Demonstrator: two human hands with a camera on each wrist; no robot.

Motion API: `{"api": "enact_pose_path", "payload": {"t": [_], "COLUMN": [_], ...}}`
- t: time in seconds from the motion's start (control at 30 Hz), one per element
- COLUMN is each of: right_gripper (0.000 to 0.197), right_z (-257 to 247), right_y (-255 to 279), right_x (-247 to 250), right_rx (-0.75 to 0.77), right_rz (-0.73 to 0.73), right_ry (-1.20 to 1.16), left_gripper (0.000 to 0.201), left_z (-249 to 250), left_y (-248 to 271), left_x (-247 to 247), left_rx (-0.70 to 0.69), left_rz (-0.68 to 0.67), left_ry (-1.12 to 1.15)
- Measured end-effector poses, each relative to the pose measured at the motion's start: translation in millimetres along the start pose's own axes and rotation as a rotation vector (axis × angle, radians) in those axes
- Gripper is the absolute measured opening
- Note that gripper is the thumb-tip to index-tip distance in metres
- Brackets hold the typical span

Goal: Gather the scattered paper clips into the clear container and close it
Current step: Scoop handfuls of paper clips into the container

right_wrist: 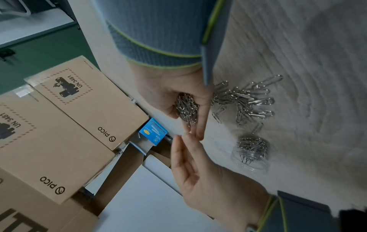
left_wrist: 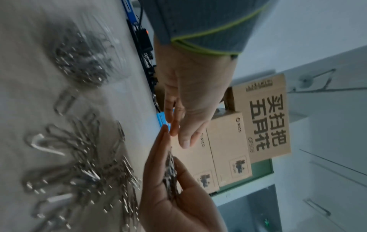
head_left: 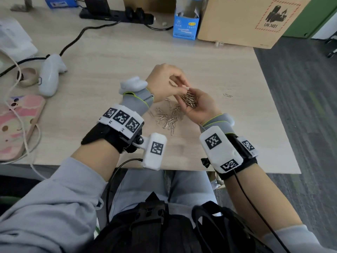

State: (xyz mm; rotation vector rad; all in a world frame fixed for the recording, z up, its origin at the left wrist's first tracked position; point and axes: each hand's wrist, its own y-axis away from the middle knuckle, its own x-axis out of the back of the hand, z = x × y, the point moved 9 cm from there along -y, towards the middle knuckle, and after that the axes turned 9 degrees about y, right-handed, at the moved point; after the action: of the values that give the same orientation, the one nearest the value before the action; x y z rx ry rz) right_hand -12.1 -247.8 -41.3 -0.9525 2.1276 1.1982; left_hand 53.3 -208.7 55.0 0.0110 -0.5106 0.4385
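My right hand (head_left: 202,108) lies palm up above the table, cupped round a heap of silver paper clips (head_left: 189,100); the right wrist view shows the same heap (right_wrist: 186,106) under its thumb. My left hand (head_left: 169,81) hovers just behind it, fingertips meeting the right fingertips, with nothing visible in its fingers (right_wrist: 184,153). More loose paper clips (head_left: 171,118) lie in a scatter on the wood table under both hands. One stray clip (head_left: 228,95) lies apart to the right. The clear container (right_wrist: 256,163), partly filled with clips, stands open beside the scatter; the head view hides it behind my left hand.
A large cardboard box (head_left: 251,21) and a small blue box (head_left: 185,24) stand at the back. A power strip (head_left: 116,15) with cables, a white handheld device (head_left: 50,75), a tape roll (head_left: 27,76) and a pink phone case (head_left: 16,125) are at the left. The table's right edge (head_left: 273,106) is close.
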Motion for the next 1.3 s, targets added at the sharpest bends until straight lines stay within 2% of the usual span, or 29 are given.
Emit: {"api": "enact_pose_path", "payload": {"t": [0.13, 0.2, 0.27, 0.37, 0.43, 0.5, 0.57, 0.7, 0.83, 1.3], "right_gripper": [0.033, 0.032, 0.031, 0.033, 0.033, 0.035, 0.036, 0.037, 0.04, 0.038], "right_z": [4, 9, 15, 24, 27, 32, 37, 43, 46, 37], "right_y": [-1, 0, -1, -1, 0, 2, 5, 11, 10, 19], "right_x": [-10, -18, -25, -32, -37, -46, -54, -69, -69, -73], "right_rx": [-0.012, -0.02, -0.038, -0.052, -0.059, -0.067, -0.071, -0.084, -0.096, -0.074], "right_rz": [-0.006, -0.003, -0.005, 0.006, -0.006, -0.023, -0.035, -0.07, -0.035, -0.003], "right_ry": [-0.003, 0.019, 0.028, 0.048, 0.046, 0.054, 0.082, 0.155, 0.306, 0.502], "left_gripper": [0.013, 0.019, 0.04, 0.089, 0.1, 0.096, 0.083, 0.079, 0.069, 0.063], "left_z": [-30, -46, -63, -86, -95, -95, -91, -77, -74, -80], "left_y": [20, 34, 47, 64, 68, 71, 72, 71, 69, 73], "left_x": [40, 58, 67, 66, 63, 64, 65, 66, 64, 62], "left_rx": [0.08, 0.142, 0.229, 0.319, 0.323, 0.317, 0.3, 0.255, 0.281, 0.313], "left_rz": [0.211, 0.293, 0.28, 0.179, 0.161, 0.184, 0.219, 0.252, 0.253, 0.276], "left_ry": [-0.052, -0.068, -0.076, -0.159, -0.184, -0.162, -0.151, -0.185, -0.239, -0.153]}}
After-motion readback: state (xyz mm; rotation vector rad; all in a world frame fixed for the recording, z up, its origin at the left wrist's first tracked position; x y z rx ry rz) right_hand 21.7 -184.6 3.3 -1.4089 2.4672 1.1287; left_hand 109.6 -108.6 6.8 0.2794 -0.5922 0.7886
